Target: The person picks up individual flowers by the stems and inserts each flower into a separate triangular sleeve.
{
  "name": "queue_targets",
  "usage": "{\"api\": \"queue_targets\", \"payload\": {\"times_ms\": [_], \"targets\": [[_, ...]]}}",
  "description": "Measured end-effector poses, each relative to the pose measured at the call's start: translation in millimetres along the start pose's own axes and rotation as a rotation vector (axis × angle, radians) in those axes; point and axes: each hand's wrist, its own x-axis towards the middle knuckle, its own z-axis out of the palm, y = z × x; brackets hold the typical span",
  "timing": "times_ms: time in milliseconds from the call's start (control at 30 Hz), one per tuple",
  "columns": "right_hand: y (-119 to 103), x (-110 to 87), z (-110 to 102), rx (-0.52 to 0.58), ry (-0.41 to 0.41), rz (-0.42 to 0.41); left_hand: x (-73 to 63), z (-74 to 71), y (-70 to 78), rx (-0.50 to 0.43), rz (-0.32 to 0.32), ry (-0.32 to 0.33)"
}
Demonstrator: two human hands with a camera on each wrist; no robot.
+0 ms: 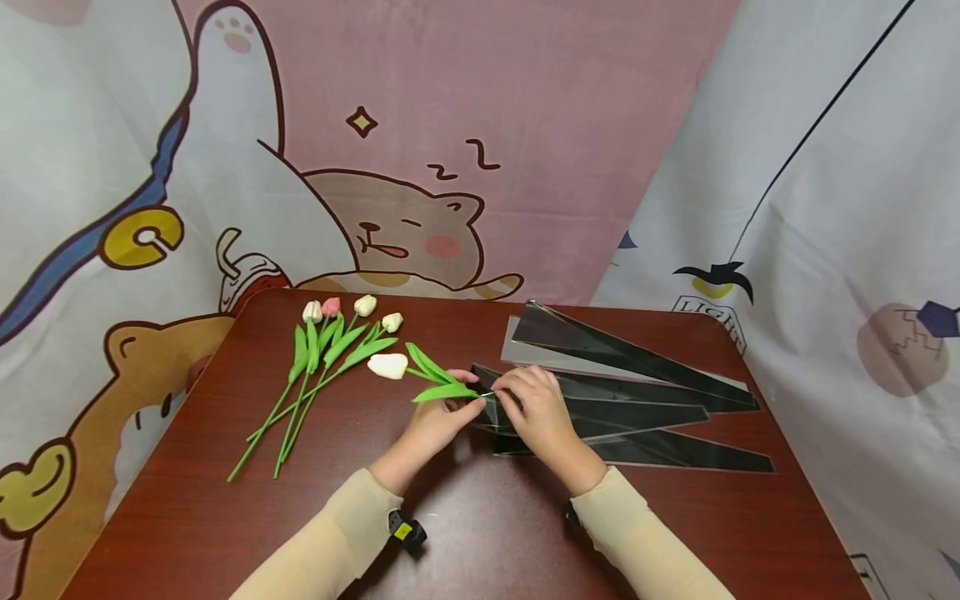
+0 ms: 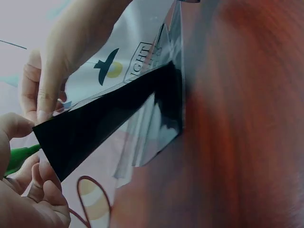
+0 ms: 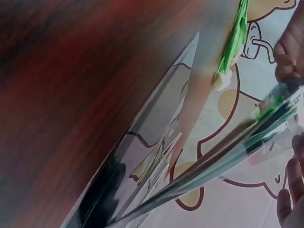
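L hand (image 1: 442, 418): grips sleeve (image 2: 95, 130) mouth
R hand (image 1: 542, 414): pinches sleeve edge
Tulip (image 1: 387, 366): bloom L of both, leaves nr L hand

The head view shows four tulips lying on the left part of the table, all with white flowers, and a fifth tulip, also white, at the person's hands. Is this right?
Not entirely: one of the four lying tulips has a pink flower, as the head view shows. The fifth tulip is white, as you say.
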Motion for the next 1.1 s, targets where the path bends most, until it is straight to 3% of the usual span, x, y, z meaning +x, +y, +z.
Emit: {"api": "queue_targets", "payload": {"times_ms": [167, 300, 433, 600, 800, 933, 1100], "targets": [[0.4, 1.1, -3.2, 0.049, 0.039, 0.036, 7.5, -3.7, -5.2, 0.114, 0.095, 0.036], [1.9, 1.0, -4.8, 0.073, 0.052, 0.055, 9.0, -8.3, -2.5, 0.108, 0.118, 0.082], [3.1, 0.6, -5.1, 0.085, 0.046, 0.068, 9.2, -11.8, 0.2, -0.004, 0.084, 0.156], [3.2, 0.7, -5.4, 0.095, 0.040, 0.074, 9.5, -14.5, 0.5, -0.218, 0.032, 0.244], [3.4, 0.3, -5.8, 0.088, 0.032, 0.072, 6.7, -20.1, 12.1, -0.453, -0.148, 0.294], [3.7, -0.4, -5.3, 0.078, 0.028, 0.064, 5.7, -22.6, 13.6, -0.502, -0.204, 0.299], [4.1, -1.7, -4.9, 0.069, 0.033, 0.058, 3.2, -23.0, 2.0, -0.348, -0.161, 0.347]]}}
